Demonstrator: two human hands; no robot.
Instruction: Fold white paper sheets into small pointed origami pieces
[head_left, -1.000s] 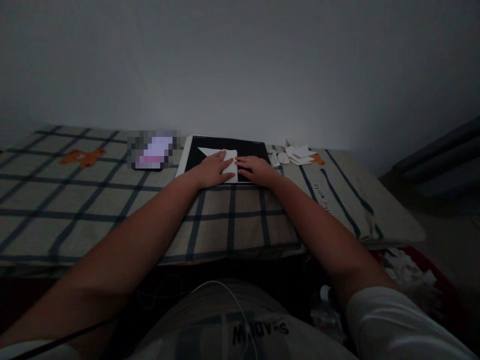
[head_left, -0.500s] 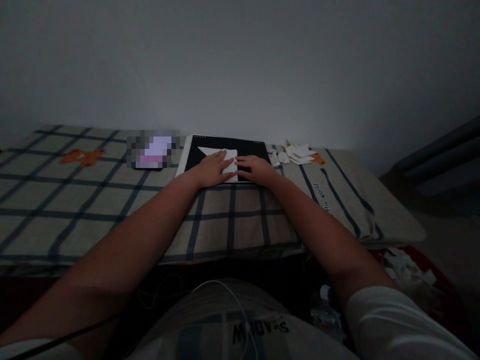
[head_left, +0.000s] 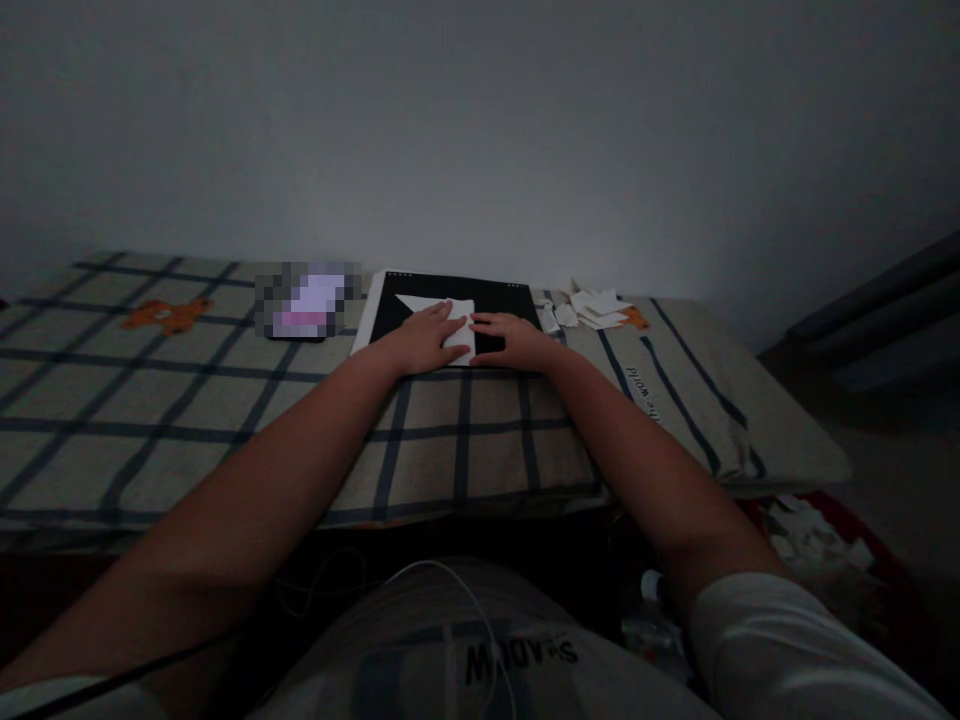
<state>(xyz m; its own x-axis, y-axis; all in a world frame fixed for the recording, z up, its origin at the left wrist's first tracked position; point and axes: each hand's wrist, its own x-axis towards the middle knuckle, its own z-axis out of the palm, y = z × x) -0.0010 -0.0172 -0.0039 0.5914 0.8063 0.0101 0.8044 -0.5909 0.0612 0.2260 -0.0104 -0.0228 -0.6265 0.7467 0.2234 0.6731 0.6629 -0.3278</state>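
Observation:
A folded white paper (head_left: 431,306) lies on a black board (head_left: 495,294) at the far edge of a checked bed cover (head_left: 225,400). My left hand (head_left: 420,342) rests flat on the paper's near part, fingers spread and pointing right. My right hand (head_left: 510,340) lies beside it on the board, its fingertips touching the paper's right edge. Both hands press down and grip nothing. A pointed white flap of the paper sticks out to the upper left.
A blurred-out lit device (head_left: 307,300) lies left of the board. A heap of white paper scraps (head_left: 592,308) sits to its right. More crumpled paper (head_left: 814,545) lies on the floor at the right. A white cable (head_left: 465,610) crosses my lap.
Almost nothing has moved. My right hand has shifted slightly nearer, and its fingers stay at the paper's right edge.

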